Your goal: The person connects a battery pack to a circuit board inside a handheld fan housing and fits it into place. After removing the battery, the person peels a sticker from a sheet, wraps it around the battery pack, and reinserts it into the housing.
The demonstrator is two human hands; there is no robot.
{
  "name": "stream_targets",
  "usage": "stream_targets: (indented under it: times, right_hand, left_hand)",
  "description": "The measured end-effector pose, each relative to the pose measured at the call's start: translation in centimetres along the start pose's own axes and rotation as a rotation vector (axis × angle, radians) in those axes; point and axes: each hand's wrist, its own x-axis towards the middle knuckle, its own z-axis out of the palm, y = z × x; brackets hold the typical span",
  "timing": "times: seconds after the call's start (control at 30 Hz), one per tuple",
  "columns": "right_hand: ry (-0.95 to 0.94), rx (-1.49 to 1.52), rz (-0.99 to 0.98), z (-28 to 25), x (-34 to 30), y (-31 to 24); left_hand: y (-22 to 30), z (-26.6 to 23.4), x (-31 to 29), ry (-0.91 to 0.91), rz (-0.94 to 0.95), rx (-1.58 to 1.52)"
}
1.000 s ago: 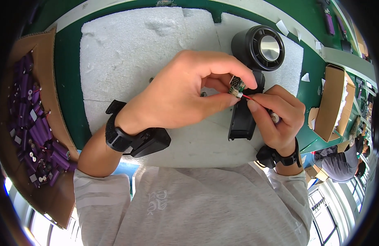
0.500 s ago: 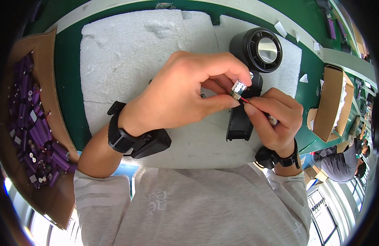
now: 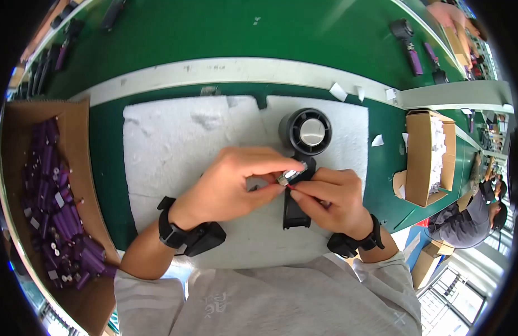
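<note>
Between the thumb and fingers of my left hand (image 3: pixel 222 182) is a small circuit board (image 3: pixel 288 177) with a silvery metal part. My right hand (image 3: pixel 338 197) is closed in a pinch on a thin red wire (image 3: pixel 291 186) at the board's lower edge; its fingertips nearly meet those of the left. Whether anything else lies inside the right hand is hidden. Below both hands lies a black handheld fan, its round head (image 3: pixel 312 133) facing up with a silver centre. The fan's long handle (image 3: pixel 295 217) runs toward me, partly covered by my fingers.
A white foam pad (image 3: pixel 169 140) lies under the work on the green table (image 3: pixel 231 33). At left, a cardboard box (image 3: pixel 96 218) holds several purple battery cells (image 3: pixel 63 218). At right stands a smaller carton (image 3: pixel 418 159) with white pieces. A person (image 3: pixel 466 224) sits beyond it.
The view has shifted, showing more of the table beyond the pad. My hands stay together over the fan; the small circuit board is now tilted flatter between my left fingers.
</note>
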Motion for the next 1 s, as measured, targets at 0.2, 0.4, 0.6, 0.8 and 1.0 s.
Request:
stream_targets:
  times: [0.2, 0.4, 0.6, 0.8, 1.0]
  right_hand:
    - [-0.05, -0.059, -0.065, -0.2, 0.1, 0.4]
    - [0.083, 0.039, 0.151, 1.0, -0.2, -0.8]
    - [0.063, -0.063, 0.202, 0.9, 0.4, -1.4]
    - [0.15, -0.095, 0.132, 1.5, 0.5, -0.6]
    - [0.151, -0.084, 0.214, 1.6, 0.7, -1.3]
  left_hand:
    - [0.4, -0.1, 0.0, -0.018, 0.004, 0.131]
    - [0.5, 0.2, -0.1, 0.047, 0.078, 0.224]
    - [0.3, 0.5, -0.2, 0.082, 0.057, 0.239]
    - [0.2, 0.1, -0.2, 0.06, 0.091, 0.282]
    - [0.2, -0.7, 0.2, 0.057, 0.129, 0.255]
